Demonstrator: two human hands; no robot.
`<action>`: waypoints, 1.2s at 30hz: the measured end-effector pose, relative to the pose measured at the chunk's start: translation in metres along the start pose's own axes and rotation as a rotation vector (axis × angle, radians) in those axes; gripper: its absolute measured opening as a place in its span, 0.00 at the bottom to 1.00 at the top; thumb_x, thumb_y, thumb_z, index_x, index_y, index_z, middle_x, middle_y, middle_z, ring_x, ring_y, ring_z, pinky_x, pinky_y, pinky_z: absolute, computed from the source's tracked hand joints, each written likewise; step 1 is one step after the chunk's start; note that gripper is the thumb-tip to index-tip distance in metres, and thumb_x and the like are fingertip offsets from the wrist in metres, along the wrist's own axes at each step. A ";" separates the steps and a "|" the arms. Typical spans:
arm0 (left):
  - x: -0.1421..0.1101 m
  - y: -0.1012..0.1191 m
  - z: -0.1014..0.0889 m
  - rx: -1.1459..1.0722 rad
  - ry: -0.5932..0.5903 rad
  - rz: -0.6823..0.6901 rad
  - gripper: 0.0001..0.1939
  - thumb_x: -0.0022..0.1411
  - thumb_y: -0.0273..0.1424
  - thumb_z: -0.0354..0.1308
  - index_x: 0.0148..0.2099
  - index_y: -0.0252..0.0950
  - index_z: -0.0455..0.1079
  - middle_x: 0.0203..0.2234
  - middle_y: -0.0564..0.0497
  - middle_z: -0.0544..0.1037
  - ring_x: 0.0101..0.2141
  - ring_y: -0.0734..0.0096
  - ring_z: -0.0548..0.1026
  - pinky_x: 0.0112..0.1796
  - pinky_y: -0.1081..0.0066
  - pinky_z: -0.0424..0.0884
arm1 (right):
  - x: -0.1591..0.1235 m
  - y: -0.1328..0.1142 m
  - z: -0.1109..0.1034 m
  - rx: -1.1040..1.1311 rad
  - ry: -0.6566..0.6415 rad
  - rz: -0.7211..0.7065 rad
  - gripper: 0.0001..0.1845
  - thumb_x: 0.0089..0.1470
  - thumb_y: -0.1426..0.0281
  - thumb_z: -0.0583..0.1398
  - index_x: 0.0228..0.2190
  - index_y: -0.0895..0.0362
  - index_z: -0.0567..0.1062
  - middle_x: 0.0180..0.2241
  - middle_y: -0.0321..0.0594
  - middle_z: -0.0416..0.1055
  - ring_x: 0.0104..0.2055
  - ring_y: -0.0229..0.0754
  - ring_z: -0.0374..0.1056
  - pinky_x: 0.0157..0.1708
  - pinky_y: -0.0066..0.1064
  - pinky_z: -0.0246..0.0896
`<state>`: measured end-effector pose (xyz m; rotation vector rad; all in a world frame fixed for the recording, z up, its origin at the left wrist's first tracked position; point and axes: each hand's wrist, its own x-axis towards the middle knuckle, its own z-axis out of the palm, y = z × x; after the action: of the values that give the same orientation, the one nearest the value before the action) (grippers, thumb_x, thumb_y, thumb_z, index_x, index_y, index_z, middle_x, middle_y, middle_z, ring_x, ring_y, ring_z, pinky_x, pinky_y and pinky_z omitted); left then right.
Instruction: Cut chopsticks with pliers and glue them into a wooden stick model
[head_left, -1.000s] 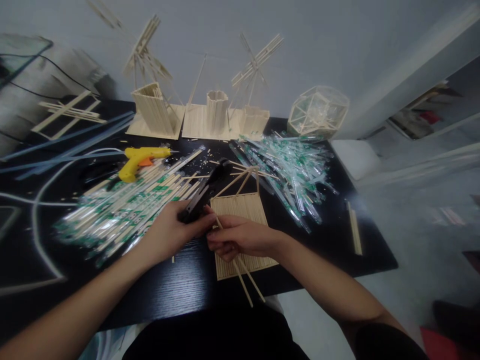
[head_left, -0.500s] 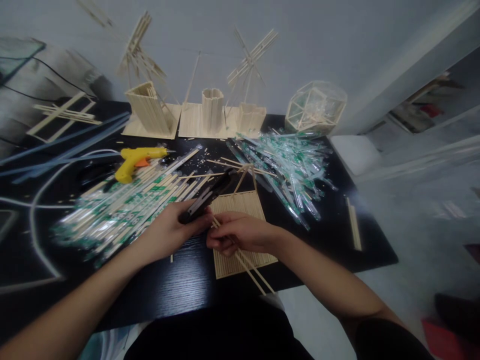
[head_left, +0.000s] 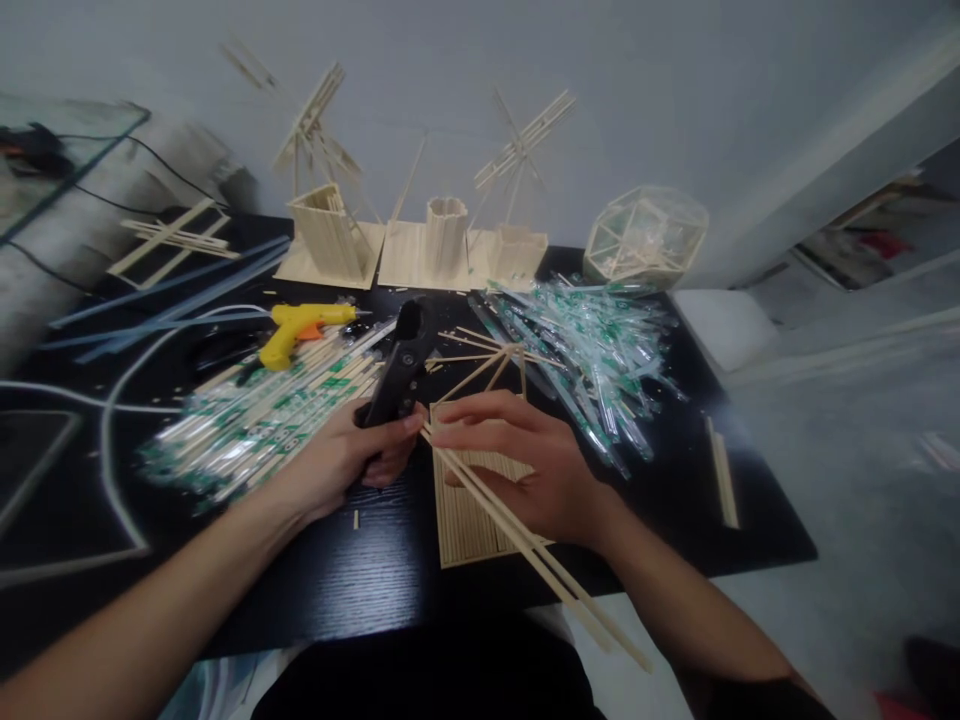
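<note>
My left hand [head_left: 367, 450] is closed around a black hand cutter [head_left: 405, 365], whose head points up and away from me. Two thin wooden sticks [head_left: 525, 540] slant down to the right from the left thumb tip, which seems to pinch their upper ends. My right hand [head_left: 536, 460] hovers at these sticks with its fingers stretched and apart; whether it touches them I cannot tell. Beneath it lies a square mat of sticks [head_left: 461, 535], partly hidden. A small frame of sticks [head_left: 506, 352] stands at the mat's far edge.
Wrapped chopsticks [head_left: 255, 430] lie on the left, with a yellow glue gun [head_left: 296, 330] on them. Empty wrappers [head_left: 592, 340] are heaped on the right. Along the back stand stick models [head_left: 446, 240] and a faceted clear container [head_left: 645, 235]. Loose sticks [head_left: 722, 475] lie near the right edge.
My right fingers have opened from their grip on the sticks. The cutter has turned more upright in my left hand. The sticks now reach further down to the right.
</note>
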<state>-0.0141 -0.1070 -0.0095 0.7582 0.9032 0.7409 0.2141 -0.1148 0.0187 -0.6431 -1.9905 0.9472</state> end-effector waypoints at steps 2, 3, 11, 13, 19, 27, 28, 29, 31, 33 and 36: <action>-0.001 -0.002 0.005 -0.038 -0.013 -0.029 0.18 0.58 0.40 0.69 0.30 0.35 0.65 0.17 0.61 0.57 0.17 0.85 0.53 0.18 0.80 0.47 | -0.002 -0.006 0.000 -0.001 -0.001 -0.062 0.16 0.63 0.76 0.62 0.51 0.51 0.80 0.53 0.45 0.77 0.57 0.47 0.73 0.59 0.46 0.69; -0.001 -0.002 0.006 -0.045 -0.018 -0.044 0.19 0.57 0.40 0.69 0.29 0.35 0.64 0.17 0.61 0.57 0.17 0.86 0.53 0.18 0.80 0.47 | -0.003 -0.008 0.000 0.003 -0.004 -0.067 0.16 0.64 0.77 0.61 0.51 0.51 0.80 0.52 0.45 0.78 0.57 0.46 0.74 0.58 0.45 0.70; -0.004 0.015 -0.002 0.474 0.365 0.230 0.16 0.59 0.42 0.66 0.30 0.35 0.70 0.13 0.59 0.64 0.15 0.80 0.60 0.17 0.77 0.54 | 0.007 0.002 0.015 -0.170 0.096 -0.008 0.09 0.65 0.74 0.62 0.44 0.54 0.82 0.43 0.39 0.83 0.46 0.41 0.79 0.50 0.35 0.75; -0.009 0.023 -0.003 0.487 0.437 0.344 0.13 0.59 0.40 0.67 0.32 0.37 0.71 0.16 0.58 0.69 0.17 0.78 0.64 0.19 0.76 0.59 | 0.012 0.014 0.024 -0.204 0.058 0.005 0.06 0.64 0.71 0.63 0.40 0.55 0.82 0.41 0.39 0.83 0.44 0.41 0.80 0.49 0.34 0.74; -0.024 0.030 0.006 0.520 0.429 0.532 0.10 0.54 0.38 0.71 0.37 0.40 0.78 0.35 0.51 0.83 0.23 0.74 0.73 0.25 0.71 0.71 | 0.017 0.047 0.045 -0.264 -0.088 0.081 0.07 0.65 0.70 0.62 0.37 0.59 0.80 0.34 0.40 0.81 0.36 0.39 0.76 0.40 0.29 0.69; -0.024 0.021 0.017 0.671 0.563 0.581 0.08 0.52 0.37 0.72 0.34 0.42 0.80 0.29 0.55 0.83 0.25 0.71 0.77 0.28 0.70 0.73 | 0.017 0.052 0.043 -0.251 -0.172 0.101 0.07 0.68 0.70 0.59 0.42 0.57 0.78 0.39 0.42 0.79 0.41 0.41 0.75 0.44 0.33 0.68; -0.024 0.021 0.017 0.686 0.568 0.572 0.07 0.52 0.37 0.72 0.34 0.42 0.80 0.28 0.55 0.83 0.26 0.70 0.77 0.29 0.70 0.73 | 0.017 0.052 0.043 -0.249 -0.180 0.105 0.07 0.68 0.71 0.59 0.42 0.57 0.78 0.39 0.43 0.79 0.42 0.42 0.75 0.45 0.33 0.67; -0.023 0.021 0.016 0.703 0.574 0.565 0.07 0.53 0.37 0.71 0.34 0.42 0.80 0.28 0.55 0.82 0.26 0.70 0.78 0.29 0.70 0.74 | 0.017 0.052 0.043 -0.251 -0.181 0.106 0.07 0.68 0.71 0.59 0.42 0.58 0.78 0.39 0.43 0.79 0.41 0.42 0.74 0.44 0.33 0.67; -0.023 0.021 0.015 0.738 0.589 0.555 0.08 0.53 0.38 0.71 0.34 0.42 0.80 0.27 0.55 0.82 0.27 0.69 0.79 0.30 0.70 0.74 | 0.017 0.053 0.044 -0.266 -0.163 0.093 0.06 0.67 0.72 0.60 0.41 0.59 0.78 0.37 0.42 0.77 0.39 0.41 0.73 0.42 0.32 0.66; -0.023 0.022 0.014 0.760 0.600 0.556 0.08 0.53 0.39 0.71 0.35 0.43 0.80 0.27 0.55 0.82 0.28 0.68 0.79 0.30 0.69 0.75 | 0.017 0.055 0.045 -0.280 -0.151 0.073 0.06 0.66 0.72 0.60 0.39 0.61 0.78 0.34 0.42 0.76 0.37 0.41 0.72 0.39 0.31 0.65; -0.024 0.023 0.014 0.764 0.606 0.572 0.08 0.52 0.39 0.71 0.34 0.42 0.80 0.27 0.55 0.82 0.29 0.67 0.80 0.32 0.69 0.76 | 0.018 0.057 0.045 -0.278 -0.162 0.063 0.07 0.66 0.71 0.60 0.36 0.61 0.78 0.33 0.41 0.74 0.35 0.40 0.70 0.38 0.30 0.64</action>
<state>-0.0170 -0.1181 0.0245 1.5521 1.5863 1.1767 0.1717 -0.0860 -0.0364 -0.8078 -2.2826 0.7861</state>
